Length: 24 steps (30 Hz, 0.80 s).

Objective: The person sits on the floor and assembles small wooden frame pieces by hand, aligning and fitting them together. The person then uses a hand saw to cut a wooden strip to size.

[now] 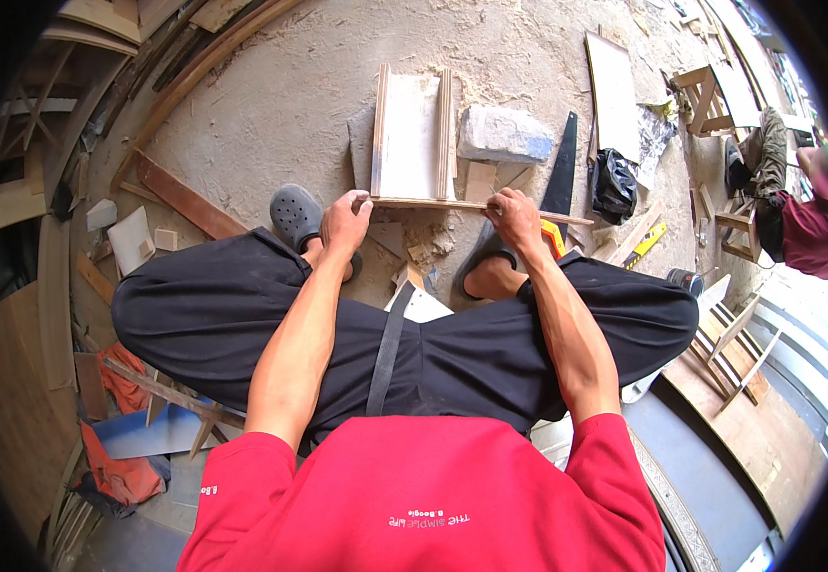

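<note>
A three-sided wooden channel (412, 129) with a pale inner face and layered plywood sides lies on the ground before me. Across its near end runs a thin wooden strip (433, 203), its right part sticking out well past the channel. My left hand (345, 221) pinches the strip's left end at the channel's near left corner. Farther along, my right hand (517, 219) grips the strip to the right of the channel. A hand saw (561, 167) with a dark blade and an orange-yellow handle lies just beyond my right hand.
A whitish stone block (504, 134) sits right of the channel. Beyond the saw are a black plastic bag (614, 186), a long pale board (612, 95) and a yellow spirit level (645, 246). Another person (805, 224) sits at far right. Planks (185, 197) and scraps lie left.
</note>
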### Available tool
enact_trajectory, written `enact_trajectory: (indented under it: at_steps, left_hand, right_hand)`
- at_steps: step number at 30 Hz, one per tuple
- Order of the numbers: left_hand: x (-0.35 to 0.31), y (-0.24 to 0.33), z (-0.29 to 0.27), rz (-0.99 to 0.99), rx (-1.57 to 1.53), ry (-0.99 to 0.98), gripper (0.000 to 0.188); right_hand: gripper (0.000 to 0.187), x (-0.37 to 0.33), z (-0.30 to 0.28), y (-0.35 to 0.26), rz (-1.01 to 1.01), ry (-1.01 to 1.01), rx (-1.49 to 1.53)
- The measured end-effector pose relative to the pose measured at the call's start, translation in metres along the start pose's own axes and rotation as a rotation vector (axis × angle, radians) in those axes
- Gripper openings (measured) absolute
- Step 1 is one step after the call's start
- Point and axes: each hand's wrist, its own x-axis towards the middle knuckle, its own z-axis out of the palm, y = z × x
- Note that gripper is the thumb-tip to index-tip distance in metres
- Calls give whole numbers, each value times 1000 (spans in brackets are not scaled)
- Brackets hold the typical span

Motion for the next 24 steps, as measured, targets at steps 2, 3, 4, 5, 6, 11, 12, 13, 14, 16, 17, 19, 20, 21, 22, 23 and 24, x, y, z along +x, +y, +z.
enact_trajectory:
  at_steps: [2, 3, 4, 5, 6, 11, 12, 13, 14, 16, 17, 19, 20, 21, 22, 23, 24]
  left_hand:
    - [-3, 4, -2, -9, 25, -4, 30]
    - [-3, 4, -3, -6, 49, -14, 30]
    - [-4, 5, -4, -2, 74, -24, 30]
    - [-4, 5, -5, 2, 98, -35, 29]
    - [-5, 4, -7, 20, 116, -36, 28]
    - [-10, 10, -16, 74, 133, -55, 24]
    - [-9, 9, -17, 107, 96, -69, 23]
    - [-7, 9, -20, 140, 60, -83, 23]
    - [-7, 15, -24, 176, 22, -100, 23]
    - [-5, 28, -33, 224, -42, -200, 22]
    - [-5, 39, -39, 253, -74, -252, 21]
    - [-5, 42, -39, 241, -214, -238, 21]
    - [-5, 45, -38, 238, -285, -233, 21]
    - [-5, 49, -39, 230, -335, -212, 21]
    - [-5, 53, -40, 221, -385, -190, 21]
    - [-4, 56, -40, 217, -435, -171, 21]
    - [-2, 60, -41, 267, -454, -160, 19]
  right_hand:
    - [16, 0, 0, 0, -11, 13, 4]
    - [17, 0, 0, 0, -17, 19, 7]
    - [16, 0, 0, 1, -18, 12, 7]
    - [16, -1, -1, 1, -19, 5, 6]
    - [16, -1, -2, 1, -20, -2, 6]
    - [16, 1, -13, 4, -4, -62, 71]
    - [17, 4, -19, 3, 8, -92, 93]
    - [18, 7, -23, 4, 35, -113, 113]
    - [19, 9, -28, 8, 67, -132, 132]
    - [22, 13, -41, 18, 99, -152, 165]
    - [26, 14, -43, 31, 97, -153, 178]
    - [33, 22, -70, 21, 210, -266, 319]
    - [39, 24, -85, 13, 263, -304, 334]
    - [40, 26, -98, 6, 294, -313, 339]
    - [39, 27, -105, 2, 300, -326, 364]
    - [39, 26, -111, 1, 308, -335, 387]
    - [38, 26, -112, 1, 292, -352, 403]
